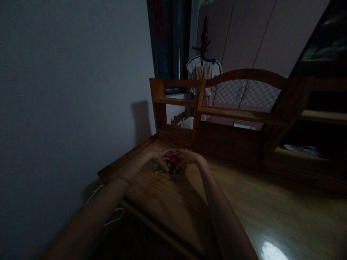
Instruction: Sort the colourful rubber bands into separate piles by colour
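Observation:
A pile of small, brightly coloured pieces (173,159), pink, red, yellow and dark, lies on the wooden desktop. The pieces are thin and look like rubber bands, though dim light leaves their kind uncertain. My left hand (159,157) curves around the pile's left side, thumb apart from the fingers. From the right my right hand (187,156) cups the other side, also with thumb and fingers apart. Both hands touch or nearly touch the pile's edge, and part of the fingers is hidden behind it. A few loose dark pieces (172,178) lie just in front.
A wooden shelf unit (199,108) rises along the desk's (244,202) back. A plain wall (81,90) stands on the left. White cables (115,218) hang by the left edge. Clothes (203,68) hang on a stand before a pink wardrobe (246,39).

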